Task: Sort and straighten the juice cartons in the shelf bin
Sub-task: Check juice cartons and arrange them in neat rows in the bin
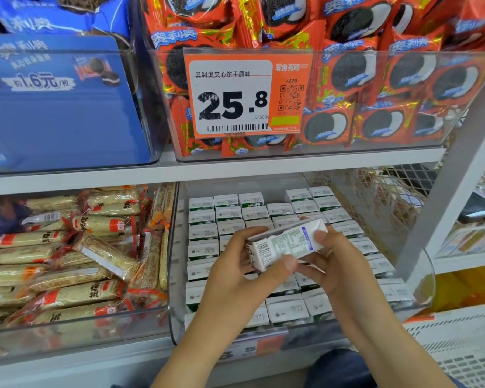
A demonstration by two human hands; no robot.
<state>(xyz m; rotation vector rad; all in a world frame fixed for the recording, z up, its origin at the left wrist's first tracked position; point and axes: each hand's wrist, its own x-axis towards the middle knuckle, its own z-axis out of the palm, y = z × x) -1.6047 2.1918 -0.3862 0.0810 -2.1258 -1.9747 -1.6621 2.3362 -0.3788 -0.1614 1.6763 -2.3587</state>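
A small white juice carton [287, 243] is held lying on its side, tilted, above the middle of the clear shelf bin [174, 317], with its printed label panel turned upward. It is gripped at its left end by the left hand [235, 278], whose fingers are curled over the far edge and whose thumb [287, 263] is pressed against the near face. The right end is pinched by the right hand [339, 264], with a fingertip laid on the upper corner and the remaining fingers tucked beneath. Both forearms are extended up from the bottom of the view. Below the hands, the rest of the juice cartons [230, 212] are stood upright in close rows inside the bin, their white tops shown, with the rows near the front less even than those at the back. In the bin to the left, wrapped rice-cracker bars [76, 264] are piled loosely. On the white shelf [95, 175] above, red sandwich-cookie packs [375, 88] are stacked in a clear bin carrying an orange price tag [247, 93] marked 25.8, and a blue cookie display box [59, 102] is set to its left. A wire mesh panel [375, 197] is seen at the right side of the carton bin.
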